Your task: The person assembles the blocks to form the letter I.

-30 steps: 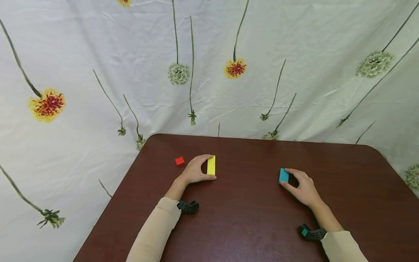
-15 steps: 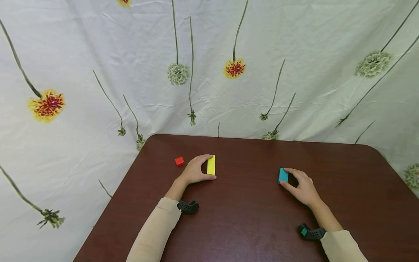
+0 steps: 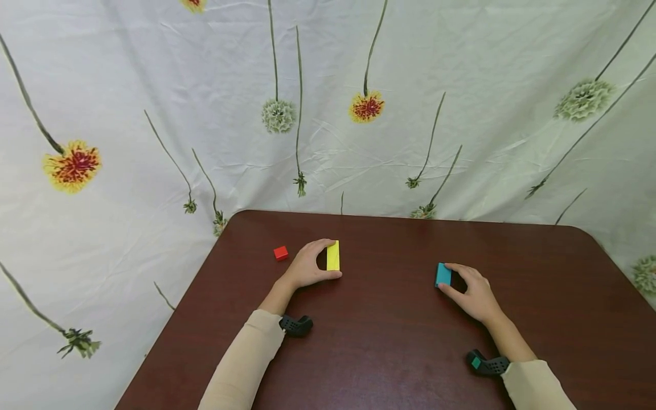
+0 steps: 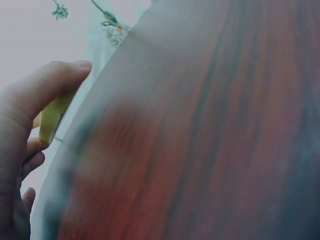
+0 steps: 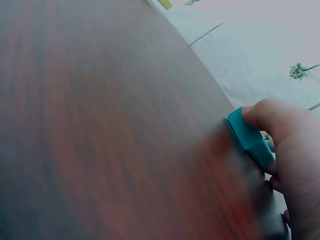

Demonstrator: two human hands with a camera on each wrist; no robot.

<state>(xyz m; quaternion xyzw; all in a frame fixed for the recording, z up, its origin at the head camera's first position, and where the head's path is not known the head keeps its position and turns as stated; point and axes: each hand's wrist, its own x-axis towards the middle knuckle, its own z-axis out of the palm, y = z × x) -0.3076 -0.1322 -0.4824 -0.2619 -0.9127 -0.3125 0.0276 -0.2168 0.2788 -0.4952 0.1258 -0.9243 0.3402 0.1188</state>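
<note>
Showing no readable brand, label or writing on any item.

Surface: dark reddish-brown wood grain, rounded far corners, near edge out of frame. Room: a pale, creased cloth backdrop printed with long-stemmed flowers in yellow-red and grey-green hangs behind the far edge and past both side edges.

Left hand: rests on the surface toward the far-left corner, fingers curled over the far end of the yellow block and thumb against its near end, pinching it lengthwise. The block is long and narrow, its length running from near edge to far edge; whether it is lifted off the surface cannot be told. The left wrist view shows the thumb laid along the yellow block.

Red cube: small, lies loose on the surface just beyond the left hand toward the left edge, untouched.

Right hand: rests on the right half of the surface, well apart from the left hand, fingers and thumb curled round the teal block, gripping it from its right side. The right wrist view shows the teal block held at the fingertips, its lower edge at the surface.

Sleeves: beige, both forearms; a black wrist-worn device on the left, another on the right.
</note>
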